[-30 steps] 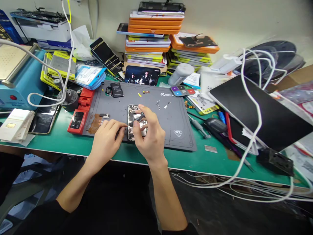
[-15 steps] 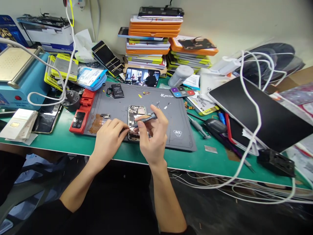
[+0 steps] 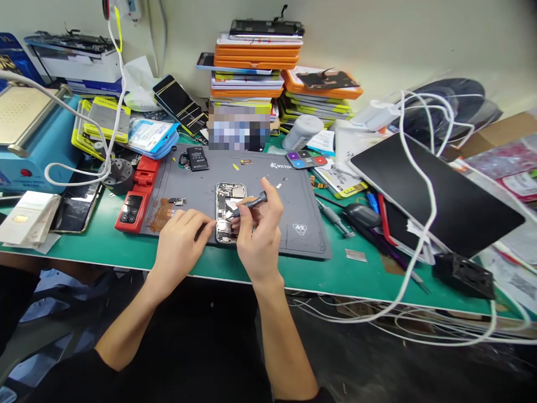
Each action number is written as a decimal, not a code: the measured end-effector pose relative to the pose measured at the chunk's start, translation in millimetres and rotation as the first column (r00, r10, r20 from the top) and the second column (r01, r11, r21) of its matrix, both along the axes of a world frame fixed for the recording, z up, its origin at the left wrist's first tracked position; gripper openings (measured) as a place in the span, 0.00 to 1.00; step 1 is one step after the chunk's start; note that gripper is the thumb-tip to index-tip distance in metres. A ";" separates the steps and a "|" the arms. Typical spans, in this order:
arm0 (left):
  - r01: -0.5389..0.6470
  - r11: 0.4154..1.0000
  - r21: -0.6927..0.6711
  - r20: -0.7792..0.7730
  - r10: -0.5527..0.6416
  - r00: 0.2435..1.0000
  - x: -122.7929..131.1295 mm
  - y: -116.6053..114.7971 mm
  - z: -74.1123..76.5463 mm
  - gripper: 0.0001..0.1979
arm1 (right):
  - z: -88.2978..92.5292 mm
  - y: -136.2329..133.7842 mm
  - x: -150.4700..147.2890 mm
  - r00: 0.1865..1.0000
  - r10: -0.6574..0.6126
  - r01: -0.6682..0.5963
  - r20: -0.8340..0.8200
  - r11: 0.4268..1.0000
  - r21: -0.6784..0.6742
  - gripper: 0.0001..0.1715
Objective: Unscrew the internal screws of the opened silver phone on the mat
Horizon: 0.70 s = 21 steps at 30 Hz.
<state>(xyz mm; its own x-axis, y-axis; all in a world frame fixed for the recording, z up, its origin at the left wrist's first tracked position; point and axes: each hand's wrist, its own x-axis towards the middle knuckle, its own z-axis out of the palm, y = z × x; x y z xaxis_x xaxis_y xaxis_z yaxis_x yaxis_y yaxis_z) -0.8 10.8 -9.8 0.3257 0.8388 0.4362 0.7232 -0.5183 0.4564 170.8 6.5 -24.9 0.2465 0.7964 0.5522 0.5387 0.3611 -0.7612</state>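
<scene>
Orange cases (image 3: 257, 59): stacked by the wall (image 3: 377, 39) — dark panel (image 3: 266, 27) on top.
Blue machine (image 3: 14, 160): far left, behind white packets (image 3: 28, 218).
White bottle (image 3: 304, 133): near the yellow-edged boxes (image 3: 316, 108).
White cable (image 3: 432, 210): looped, draped across a flat black sheet (image 3: 470, 196) — right side.

The head-worn camera looks forward and down from just above the green bench (image 3: 335, 280), facing the wall (image 3: 377, 45).

Tight on the opened phone's (image 3: 239, 192) right, where the right hand (image 3: 260, 238) and its pen-shaped tool (image 3: 257, 200) crowd in, and the left hand (image 3: 181, 238) blocks its left! Farther right of the phone, gray mat (image 3: 304, 196) lies open; well behind the phone, stacked cases (image 3: 257, 55) wall off the way.
</scene>
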 end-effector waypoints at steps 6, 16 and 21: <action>-0.003 1.000 -0.003 -0.007 0.003 1.000 0.4 -0.2 0.8 0.11 | 1.7 0.0 0.1 1.000 -0.002 0.002 0.020 1.000 0.007 0.32; 0.003 1.000 -0.022 -0.017 -0.003 1.000 0.9 -0.6 2.3 0.12 | 0.3 -0.1 1.5 0.992 0.012 -0.017 0.124 0.999 0.043 0.32; 0.008 1.000 -0.020 -0.021 -0.008 1.000 0.7 -0.6 1.9 0.11 | 4.5 2.9 3.2 0.923 -0.046 -0.035 0.381 0.979 0.202 0.32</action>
